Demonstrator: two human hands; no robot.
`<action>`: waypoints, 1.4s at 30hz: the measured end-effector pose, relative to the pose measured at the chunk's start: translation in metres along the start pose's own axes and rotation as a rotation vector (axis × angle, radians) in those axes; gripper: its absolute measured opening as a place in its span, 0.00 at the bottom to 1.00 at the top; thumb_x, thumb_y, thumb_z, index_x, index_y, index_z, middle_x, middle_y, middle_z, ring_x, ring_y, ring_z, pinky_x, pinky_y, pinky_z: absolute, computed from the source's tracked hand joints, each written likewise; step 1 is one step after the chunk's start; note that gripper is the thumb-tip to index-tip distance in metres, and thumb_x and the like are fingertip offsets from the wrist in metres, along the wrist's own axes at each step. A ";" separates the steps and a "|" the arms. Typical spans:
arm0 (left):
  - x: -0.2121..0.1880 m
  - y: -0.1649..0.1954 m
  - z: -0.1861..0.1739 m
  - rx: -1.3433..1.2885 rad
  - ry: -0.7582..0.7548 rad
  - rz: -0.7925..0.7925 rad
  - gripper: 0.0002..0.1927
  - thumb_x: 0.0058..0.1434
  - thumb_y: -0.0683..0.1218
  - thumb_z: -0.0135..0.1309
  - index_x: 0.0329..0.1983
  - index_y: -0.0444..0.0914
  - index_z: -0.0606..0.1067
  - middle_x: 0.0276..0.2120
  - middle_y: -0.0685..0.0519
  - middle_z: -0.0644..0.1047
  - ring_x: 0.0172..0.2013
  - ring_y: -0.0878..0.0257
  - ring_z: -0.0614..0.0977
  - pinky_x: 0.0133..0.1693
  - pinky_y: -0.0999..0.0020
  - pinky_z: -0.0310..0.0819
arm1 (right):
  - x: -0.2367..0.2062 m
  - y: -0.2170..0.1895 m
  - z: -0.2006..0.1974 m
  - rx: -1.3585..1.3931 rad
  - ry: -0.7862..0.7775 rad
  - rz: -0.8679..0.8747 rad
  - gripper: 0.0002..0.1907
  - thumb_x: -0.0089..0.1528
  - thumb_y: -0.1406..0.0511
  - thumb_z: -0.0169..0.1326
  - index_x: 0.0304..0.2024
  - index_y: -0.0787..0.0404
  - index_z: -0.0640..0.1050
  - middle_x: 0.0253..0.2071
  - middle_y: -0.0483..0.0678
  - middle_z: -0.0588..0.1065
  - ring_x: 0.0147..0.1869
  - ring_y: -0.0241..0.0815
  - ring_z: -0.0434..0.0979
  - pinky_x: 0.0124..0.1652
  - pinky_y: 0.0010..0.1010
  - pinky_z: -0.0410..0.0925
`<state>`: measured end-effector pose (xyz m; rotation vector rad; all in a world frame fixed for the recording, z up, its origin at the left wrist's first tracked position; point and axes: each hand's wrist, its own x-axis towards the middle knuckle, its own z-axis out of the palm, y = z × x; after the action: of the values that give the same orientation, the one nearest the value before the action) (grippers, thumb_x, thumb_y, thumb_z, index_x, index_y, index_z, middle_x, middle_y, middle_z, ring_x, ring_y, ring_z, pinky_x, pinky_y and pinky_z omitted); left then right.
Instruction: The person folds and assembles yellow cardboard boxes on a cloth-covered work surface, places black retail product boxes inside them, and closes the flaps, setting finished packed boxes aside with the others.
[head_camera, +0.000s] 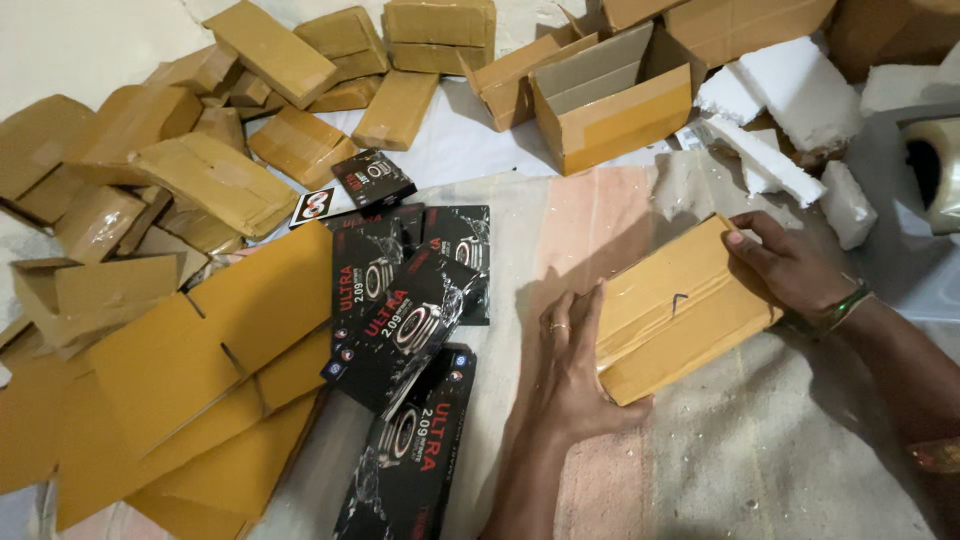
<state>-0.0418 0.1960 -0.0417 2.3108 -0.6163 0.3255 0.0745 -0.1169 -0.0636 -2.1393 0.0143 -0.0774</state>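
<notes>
A closed brown cardboard box (672, 308) lies on the cloth in front of me, its top flaps meeting in a seam. My left hand (572, 372) presses flat against its near left end, thumb under the corner. My right hand (790, 262) grips its far right end, fingers over the top edge. A bangle sits on that wrist.
Several black product packs (405, 325) are spread left of the box, beside flat cardboard blanks (200, 380). Taped brown parcels (215, 180) pile at the upper left. An open carton (610, 105), white foam chunks (790, 95) and a clear tape roll (935, 170) lie beyond.
</notes>
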 end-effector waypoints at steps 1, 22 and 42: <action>-0.001 -0.001 -0.001 -0.009 0.012 0.017 0.71 0.36 0.55 0.74 0.81 0.39 0.47 0.73 0.36 0.58 0.72 0.35 0.55 0.70 0.38 0.54 | -0.001 -0.002 0.002 0.033 -0.009 -0.047 0.22 0.70 0.51 0.48 0.57 0.59 0.76 0.37 0.50 0.79 0.43 0.39 0.76 0.45 0.32 0.69; 0.004 0.182 0.030 -0.717 -0.143 0.401 0.47 0.49 0.56 0.69 0.72 0.37 0.68 0.65 0.45 0.74 0.69 0.53 0.69 0.75 0.60 0.59 | -0.061 0.008 -0.058 1.174 0.028 0.248 0.16 0.68 0.59 0.52 0.50 0.65 0.77 0.42 0.50 0.80 0.45 0.44 0.80 0.48 0.38 0.73; 0.072 0.273 0.125 -0.860 -0.584 0.133 0.44 0.54 0.54 0.55 0.76 0.44 0.62 0.50 0.44 0.78 0.63 0.49 0.73 0.72 0.50 0.59 | -0.060 0.025 -0.052 1.075 -0.126 0.067 0.13 0.70 0.65 0.50 0.48 0.70 0.79 0.42 0.55 0.80 0.40 0.41 0.81 0.43 0.33 0.76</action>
<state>-0.1148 -0.0880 0.0553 1.5025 -0.9606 -0.4992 0.0121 -0.1714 -0.0595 -1.0643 -0.0252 0.0795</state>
